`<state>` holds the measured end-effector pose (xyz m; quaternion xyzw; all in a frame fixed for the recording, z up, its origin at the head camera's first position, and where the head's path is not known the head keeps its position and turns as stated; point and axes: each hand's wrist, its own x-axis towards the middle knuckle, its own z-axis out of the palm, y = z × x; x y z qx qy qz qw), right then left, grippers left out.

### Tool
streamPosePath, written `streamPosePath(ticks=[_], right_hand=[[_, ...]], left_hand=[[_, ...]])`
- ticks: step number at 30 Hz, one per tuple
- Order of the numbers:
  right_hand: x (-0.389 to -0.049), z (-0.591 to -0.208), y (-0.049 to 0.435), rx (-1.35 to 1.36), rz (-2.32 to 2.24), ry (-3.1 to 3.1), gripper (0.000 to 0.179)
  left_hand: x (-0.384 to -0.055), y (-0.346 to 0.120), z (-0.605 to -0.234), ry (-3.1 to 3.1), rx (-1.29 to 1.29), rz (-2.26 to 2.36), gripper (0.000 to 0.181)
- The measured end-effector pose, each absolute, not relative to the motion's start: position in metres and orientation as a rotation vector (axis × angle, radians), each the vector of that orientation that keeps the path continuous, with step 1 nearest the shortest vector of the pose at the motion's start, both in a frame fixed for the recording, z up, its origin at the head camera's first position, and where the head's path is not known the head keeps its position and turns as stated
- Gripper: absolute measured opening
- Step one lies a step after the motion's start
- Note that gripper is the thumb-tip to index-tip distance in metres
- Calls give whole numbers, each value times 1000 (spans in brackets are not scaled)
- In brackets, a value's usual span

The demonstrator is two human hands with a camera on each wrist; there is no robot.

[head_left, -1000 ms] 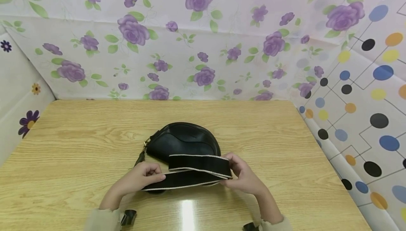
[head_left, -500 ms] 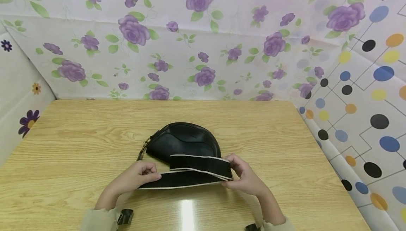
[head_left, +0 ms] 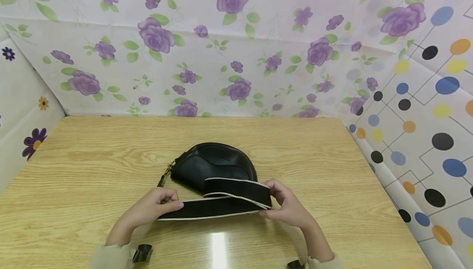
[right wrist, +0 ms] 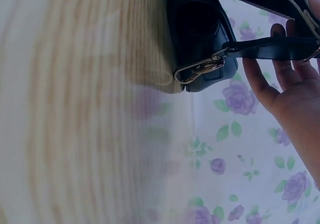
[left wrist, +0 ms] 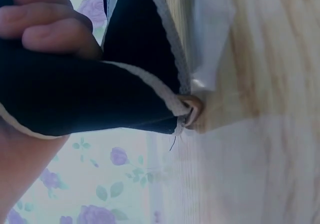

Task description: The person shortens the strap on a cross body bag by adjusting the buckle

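Note:
A black half-moon handbag (head_left: 216, 160) lies on the table, with a gold clasp (head_left: 170, 167) at its left end. In front of it runs its wide black strap (head_left: 210, 208) with pale edging, folded back over itself at the right. My left hand (head_left: 157, 208) pinches the strap at its left part. At the fold, my right hand (head_left: 284, 205) grips the strap between thumb and fingers. In the left wrist view a metal ring (left wrist: 192, 109) sits at a strap loop's end. A leather tab (right wrist: 270, 48) on a metal clip crosses the right hand's fingers in the right wrist view.
The wooden table (head_left: 111, 150) extends around the bag. A purple-flowered sheet (head_left: 207, 55) hangs behind it, and a dotted sheet (head_left: 425, 137) borders the right. Black bands (head_left: 142, 253) sit at the wrists.
My left hand has slid a little leftward along with the strap. The strap's folded upper layer has shifted right and shortened. My right hand and the bag have hardly moved.

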<state>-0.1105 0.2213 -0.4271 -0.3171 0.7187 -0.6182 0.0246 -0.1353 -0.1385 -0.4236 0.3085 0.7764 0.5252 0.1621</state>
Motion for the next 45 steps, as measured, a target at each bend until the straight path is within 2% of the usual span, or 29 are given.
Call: streamPosePath(ticks=[29,45], right_hand=[[-112,-430,226,-886,-1913,2193,37],[-114,-431,225,-798,-1914,2129,38]], left_hand=[[-134,-153,-427,2163,850,1587,24],[-133,-152,-427,2188,745,1562,38]])
